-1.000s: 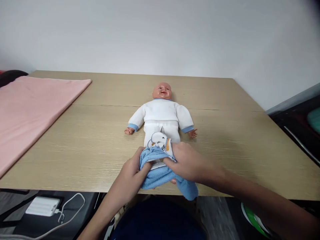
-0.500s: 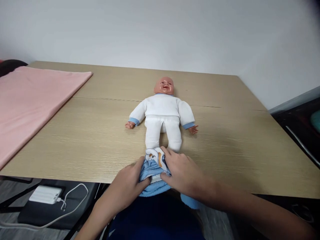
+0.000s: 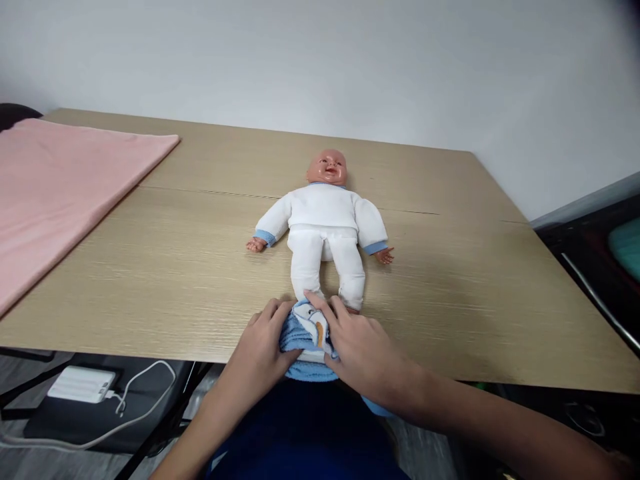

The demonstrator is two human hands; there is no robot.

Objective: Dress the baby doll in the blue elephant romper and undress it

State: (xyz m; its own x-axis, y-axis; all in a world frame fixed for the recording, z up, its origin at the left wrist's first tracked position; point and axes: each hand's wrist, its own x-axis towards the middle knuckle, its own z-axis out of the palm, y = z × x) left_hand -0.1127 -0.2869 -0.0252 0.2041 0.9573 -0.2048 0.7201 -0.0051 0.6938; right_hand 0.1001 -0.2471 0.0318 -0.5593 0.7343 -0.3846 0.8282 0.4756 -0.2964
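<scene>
A baby doll point(image 3: 325, 223) in a white suit with blue cuffs lies face up on the wooden table point(image 3: 175, 267), its feet toward me. At the table's near edge, just below the doll's feet, both hands grip a bunched blue garment point(image 3: 307, 333) with a white cartoon patch. My left hand point(image 3: 260, 350) holds its left side with curled fingers. My right hand point(image 3: 357, 347) presses on its right side, fingers reaching to the doll's feet. Part of the blue cloth hangs below the table edge.
A pink cloth point(image 3: 60, 183) covers the table's left part. Under the table at left lie a white power bank point(image 3: 80, 385) and its cable. Dark furniture point(image 3: 595, 247) stands at the right. A white wall is behind.
The blue garment has slid down off the doll's legs toward me, from the hips to below the feet. Both hands moved with it to the table edge.
</scene>
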